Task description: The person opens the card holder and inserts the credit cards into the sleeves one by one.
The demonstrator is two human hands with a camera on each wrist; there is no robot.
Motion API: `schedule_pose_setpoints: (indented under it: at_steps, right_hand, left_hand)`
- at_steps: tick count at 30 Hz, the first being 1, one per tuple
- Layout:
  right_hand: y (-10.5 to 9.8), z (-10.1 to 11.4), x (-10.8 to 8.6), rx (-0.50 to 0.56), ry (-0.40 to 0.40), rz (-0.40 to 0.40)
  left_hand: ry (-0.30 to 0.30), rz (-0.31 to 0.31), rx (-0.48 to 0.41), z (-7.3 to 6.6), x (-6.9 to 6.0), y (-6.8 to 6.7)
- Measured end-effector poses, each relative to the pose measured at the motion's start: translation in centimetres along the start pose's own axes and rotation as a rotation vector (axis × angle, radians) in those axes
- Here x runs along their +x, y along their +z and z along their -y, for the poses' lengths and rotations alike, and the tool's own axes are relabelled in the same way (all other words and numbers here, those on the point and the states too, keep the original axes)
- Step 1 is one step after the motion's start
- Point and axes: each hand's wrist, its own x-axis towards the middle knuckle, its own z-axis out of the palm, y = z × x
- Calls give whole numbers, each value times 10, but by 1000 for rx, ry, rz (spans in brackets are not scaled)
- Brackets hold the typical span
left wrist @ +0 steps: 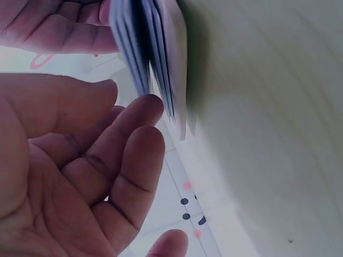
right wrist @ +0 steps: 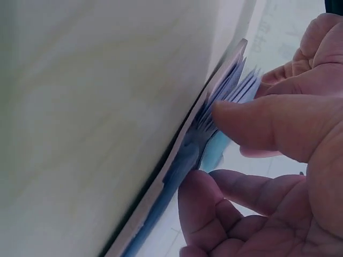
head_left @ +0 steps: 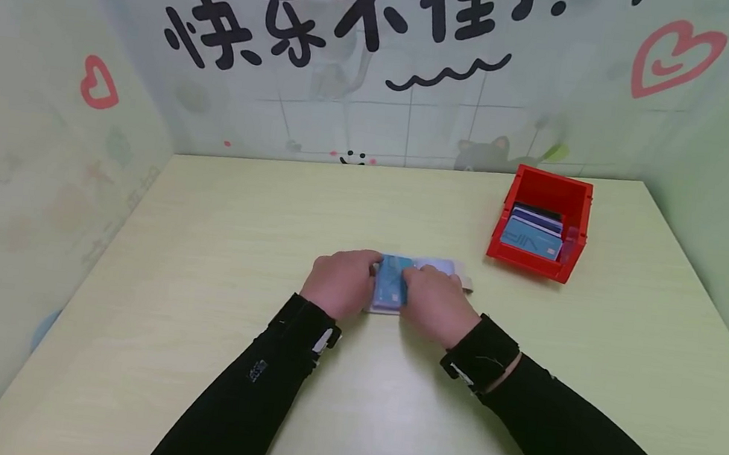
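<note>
A small card holder (head_left: 437, 264) with pale covers and several clear leaves lies spread on the table, a blue card (head_left: 389, 283) showing on its left side. At its left edge is my left hand (head_left: 341, 281); in the left wrist view its fingertips (left wrist: 153, 104) touch the edges of the raised leaves (left wrist: 131, 48), thumb apart from them. My right hand (head_left: 440, 304) is over the holder's middle. In the right wrist view its thumb (right wrist: 241, 120) and fingers pinch the bunched leaves (right wrist: 195, 144) near the fold. The fingertips' far sides are hidden.
A red open bin (head_left: 535, 269) holding several blue and dark cards (head_left: 530, 237) stands on the table (head_left: 259, 208) at the back right. Printed walls (head_left: 336, 119) border the table at the back and both sides.
</note>
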Motion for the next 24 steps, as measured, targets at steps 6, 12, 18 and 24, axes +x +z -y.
schedule_pose_setpoints:
  at_steps: [6,12,18,24]
  right_hand:
    - [-2,-4,0,45,-14,18]
    - [-4,-5,-1,140,-20,-3]
    - [-5,-6,0,156,-22,-19]
    - [-5,-8,0,160,-26,-19]
  left_hand:
    - [10,-40,-22,1,3,-1]
    - [19,-43,-49,1,4,-1]
    - [34,-55,-59,2,5,1]
    - [43,-70,-66,1,5,2]
